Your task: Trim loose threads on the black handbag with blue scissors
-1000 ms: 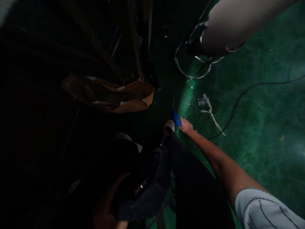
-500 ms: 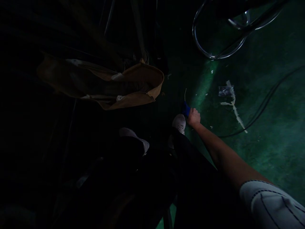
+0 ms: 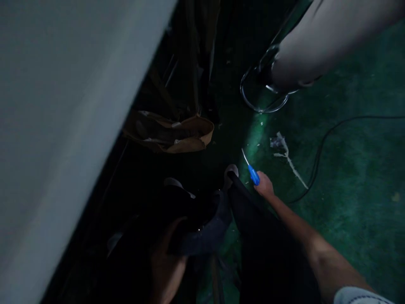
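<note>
My right hand is closed around a blue-handled screwdriver-like tool, beside my right shoe. Its thin, pale shaft points up and to the left, above the dark green floor. My left forearm reaches up from the bottom into shadow, close to a dark bluish cloth over my lap. The fingers of my left hand are lost in the dark, so whether they grip the cloth does not show.
A pale tabletop edge cuts across the left. Below it lies an open brown bag. Another person's leg and a chrome chair base are at upper right. Tape strips and a black cable lie on the floor.
My right hand has lifted the blue-handled tool, and more of its handle and shaft shows. The view has drawn back, bringing the tabletop and another person's leg into sight.
</note>
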Motion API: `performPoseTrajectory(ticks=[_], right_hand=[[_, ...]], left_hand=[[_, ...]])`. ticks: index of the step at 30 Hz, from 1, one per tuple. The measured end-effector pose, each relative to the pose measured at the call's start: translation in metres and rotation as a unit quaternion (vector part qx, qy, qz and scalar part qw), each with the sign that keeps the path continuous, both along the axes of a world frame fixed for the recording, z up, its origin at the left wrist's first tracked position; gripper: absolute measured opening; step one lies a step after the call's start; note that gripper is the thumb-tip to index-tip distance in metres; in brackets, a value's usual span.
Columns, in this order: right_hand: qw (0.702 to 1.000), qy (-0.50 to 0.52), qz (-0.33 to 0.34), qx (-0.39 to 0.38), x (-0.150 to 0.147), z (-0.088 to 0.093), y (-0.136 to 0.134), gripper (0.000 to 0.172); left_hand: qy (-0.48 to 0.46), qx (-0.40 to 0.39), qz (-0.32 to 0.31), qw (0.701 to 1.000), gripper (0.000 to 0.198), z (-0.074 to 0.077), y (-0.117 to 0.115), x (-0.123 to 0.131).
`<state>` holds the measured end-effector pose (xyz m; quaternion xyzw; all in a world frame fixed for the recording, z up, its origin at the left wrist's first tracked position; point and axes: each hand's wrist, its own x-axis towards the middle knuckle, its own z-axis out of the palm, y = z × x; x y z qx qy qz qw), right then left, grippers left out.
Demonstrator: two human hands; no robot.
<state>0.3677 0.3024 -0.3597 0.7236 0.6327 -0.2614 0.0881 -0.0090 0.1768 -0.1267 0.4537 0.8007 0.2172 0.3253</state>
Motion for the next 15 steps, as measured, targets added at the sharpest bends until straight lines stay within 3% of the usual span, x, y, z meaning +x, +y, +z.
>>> performPoseTrajectory(ticks=[5, 7, 11, 15], right_hand=[[0.991, 0.083, 0.043, 0.101, 0.016, 0.099, -0.083, 0.028], [0.984, 0.090, 0.051, 0.146, 0.027, 0.140, -0.110, 0.031], [0.947, 0.086, 0.124, 0.285, 0.040, 0.225, -0.157, 0.042], [0.911, 0.110, 0.203, 0.342, 0.010, 0.299, -0.210, 0.047]], left_hand=[[-0.094, 0.017, 0.037, 0.995, 0.045, -0.019, -0.002, 0.001], [-0.089, 0.018, 0.029, 0.995, 0.050, -0.022, -0.001, 0.001], [-0.023, 0.021, -0.003, 1.000, 0.050, -0.016, 0.001, -0.002], [0.016, 0.043, -0.016, 0.999, 0.050, -0.007, 0.001, -0.009]])
